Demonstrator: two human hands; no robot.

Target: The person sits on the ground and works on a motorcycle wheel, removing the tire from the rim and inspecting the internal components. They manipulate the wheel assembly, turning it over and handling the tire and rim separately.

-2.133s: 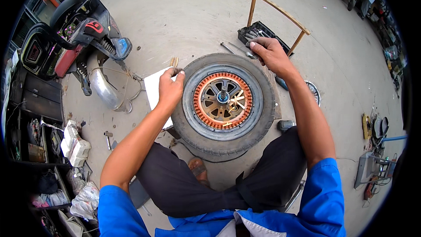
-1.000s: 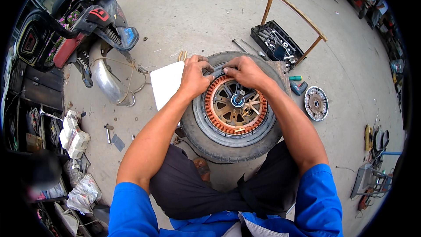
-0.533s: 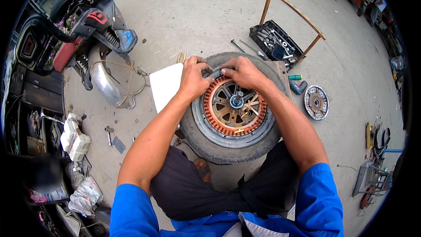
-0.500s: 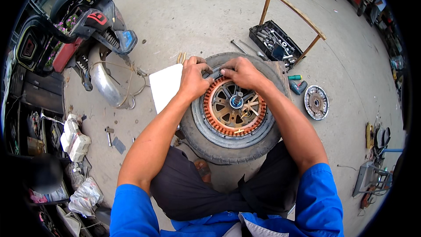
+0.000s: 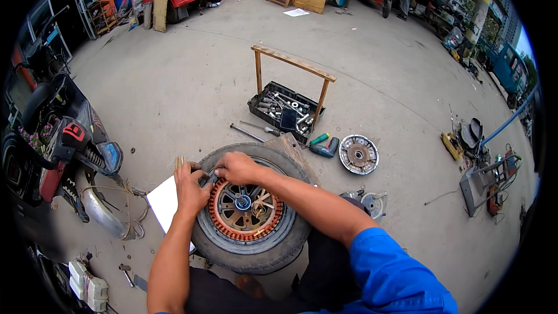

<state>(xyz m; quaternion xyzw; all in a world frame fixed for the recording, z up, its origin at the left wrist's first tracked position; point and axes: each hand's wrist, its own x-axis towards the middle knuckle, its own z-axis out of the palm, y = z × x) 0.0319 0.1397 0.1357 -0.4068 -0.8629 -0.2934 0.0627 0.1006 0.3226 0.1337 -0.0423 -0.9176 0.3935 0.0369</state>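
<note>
A wheel with a black tyre point(image 5: 293, 229) lies flat in front of me, and its open hub shows a ring of copper windings point(image 5: 224, 225) around a spoked metal core. At the centre an axle point(image 5: 242, 200) stands up, with loose pale leads point(image 5: 264, 204) beside it. My left hand point(image 5: 190, 191) is over the wheel's far left rim, fingers bent and pressed together. Close beside it, my right hand point(image 5: 239, 170) reaches across the tyre with its fingers pinched at the edge of the windings. A small dark grey piece point(image 5: 208, 179) shows between the fingertips; its kind is unclear.
A white sheet point(image 5: 161, 202) lies left of the wheel. Beyond stands a black toolbox point(image 5: 256, 104) with a wooden handle, full of tools. A drill point(image 5: 325, 149), a green-handled tool point(image 5: 319, 138) and a round metal hub cover point(image 5: 358, 154) lie right. A scooter point(image 5: 75, 139) stands left.
The view has tilted up and turned right, so the wheel appears lower and further left. My hands remain at the far rim of the wheel, with their fingers closer together.
</note>
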